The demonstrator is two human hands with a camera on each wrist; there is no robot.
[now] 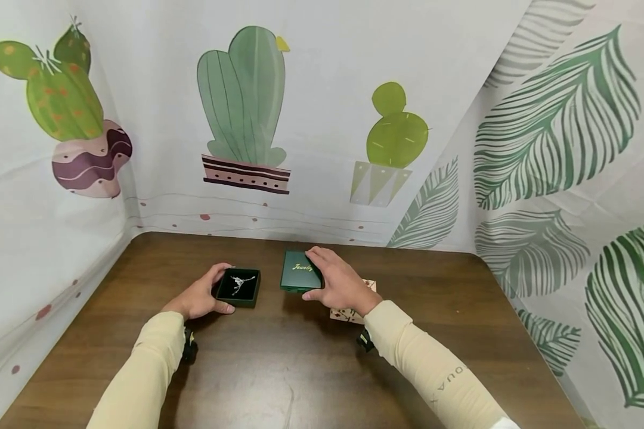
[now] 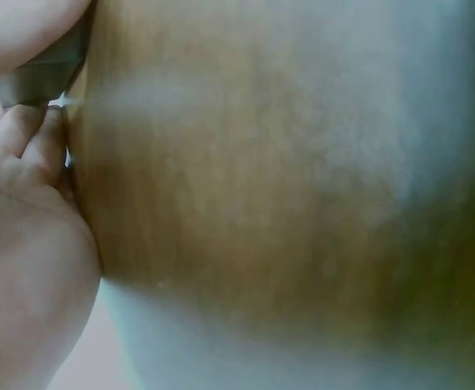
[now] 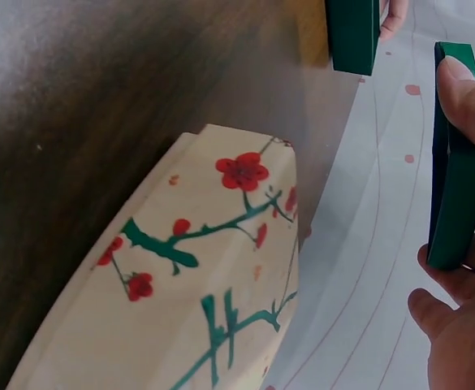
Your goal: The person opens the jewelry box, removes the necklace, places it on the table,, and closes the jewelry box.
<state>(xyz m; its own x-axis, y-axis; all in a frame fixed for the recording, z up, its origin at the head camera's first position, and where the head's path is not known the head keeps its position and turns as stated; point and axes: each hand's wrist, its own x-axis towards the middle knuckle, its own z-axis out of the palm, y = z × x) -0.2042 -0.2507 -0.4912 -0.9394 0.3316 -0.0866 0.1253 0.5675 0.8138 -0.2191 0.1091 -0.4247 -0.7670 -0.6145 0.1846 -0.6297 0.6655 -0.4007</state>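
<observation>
At the left of the table sits an uncovered dark green jewelry box (image 1: pixel 248 302) with a black lining. A silver necklace (image 1: pixel 238 283) lies on that lining. My left hand (image 1: pixel 195 298) grips the box from its left side, thumb at the front and fingers behind. To the right, my right hand (image 1: pixel 339 280) holds the green lid (image 1: pixel 294 273), marked "Jewelry" in gold, by its edges. In the right wrist view the lid (image 3: pixel 458 195) is pinched between thumb and fingers, apart from the box base (image 3: pixel 353 36). The left wrist view is blurred and shows only a dark corner of the box (image 2: pixel 46 71).
A cream box with red blossoms and green branches (image 3: pixel 180 252) lies on the brown wooden table (image 1: pixel 257 363), partly under my right wrist. A white cloth with cactus and leaf prints (image 1: pixel 322 119) hangs behind the table and along its sides.
</observation>
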